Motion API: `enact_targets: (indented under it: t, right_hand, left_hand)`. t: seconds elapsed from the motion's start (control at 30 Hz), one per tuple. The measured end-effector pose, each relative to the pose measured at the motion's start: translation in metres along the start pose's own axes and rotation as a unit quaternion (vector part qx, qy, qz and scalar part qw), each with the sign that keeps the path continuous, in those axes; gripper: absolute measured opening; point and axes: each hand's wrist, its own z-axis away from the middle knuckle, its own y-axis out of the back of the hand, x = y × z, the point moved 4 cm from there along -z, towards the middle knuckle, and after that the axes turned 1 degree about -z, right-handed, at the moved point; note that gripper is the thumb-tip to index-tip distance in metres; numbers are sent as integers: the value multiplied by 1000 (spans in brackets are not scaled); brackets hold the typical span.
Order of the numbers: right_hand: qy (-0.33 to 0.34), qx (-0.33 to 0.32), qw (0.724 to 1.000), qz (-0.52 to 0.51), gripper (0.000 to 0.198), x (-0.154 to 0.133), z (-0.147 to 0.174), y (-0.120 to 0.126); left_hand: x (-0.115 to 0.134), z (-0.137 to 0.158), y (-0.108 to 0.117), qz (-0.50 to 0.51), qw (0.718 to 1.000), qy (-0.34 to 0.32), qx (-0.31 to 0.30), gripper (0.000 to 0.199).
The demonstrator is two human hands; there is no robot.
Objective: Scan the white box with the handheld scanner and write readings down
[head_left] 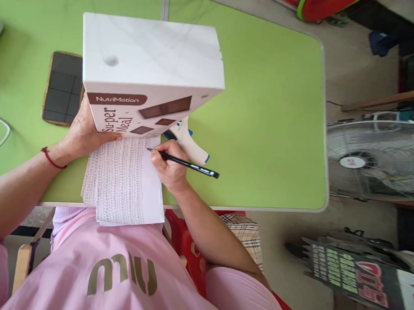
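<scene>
My right hand (171, 166) is closed around a black pen (190, 164), whose tip meets a sheet of paper (124, 182) covered in rows of small handwriting. More written sheets lie under it, and the stack overhangs the table's near edge. My left hand (84, 131), with a red cord at the wrist, lies against the lower left of a tall white NutriMotion box (153, 53). Its thumb stretches over the top of the paper; the other fingers are mostly hidden by the box. A white handheld device with blue trim (190, 142) lies just beyond my right hand, partly behind the box.
Left of the box lies a dark-screened phone (62, 87) in a brown case. A white cable (0, 133) curves at the far left of the green table (266, 107). A large fan (375, 160) stands past the right edge; a red stool (187, 247) is below.
</scene>
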Motion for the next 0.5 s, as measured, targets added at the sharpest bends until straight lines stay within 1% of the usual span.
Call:
enact_targets:
  t: [0.1, 0.2, 0.3, 0.43, 0.5]
  right_hand:
    - [-10, -1, 1000, 7, 10, 0, 0, 1]
    - [-24, -7, 1000, 1, 10, 1, 0, 0]
    - [-24, 2, 1000, 6, 11, 2, 0, 1]
    - [-17, 7, 1000, 14, 11, 1, 1, 2]
    - [-8, 16, 1000, 10, 11, 0, 0, 3]
  left_hand:
    - [4, -1, 1, 5, 1000, -4, -3, 89]
    - [6, -2, 2, 8, 1000, -3, -3, 90]
    - [4, -2, 1, 7, 1000, -5, -3, 85]
    - [-2, 0, 0, 15, 1000, 15, -5, 73]
    - [-2, 0, -1, 15, 1000, 19, -6, 73]
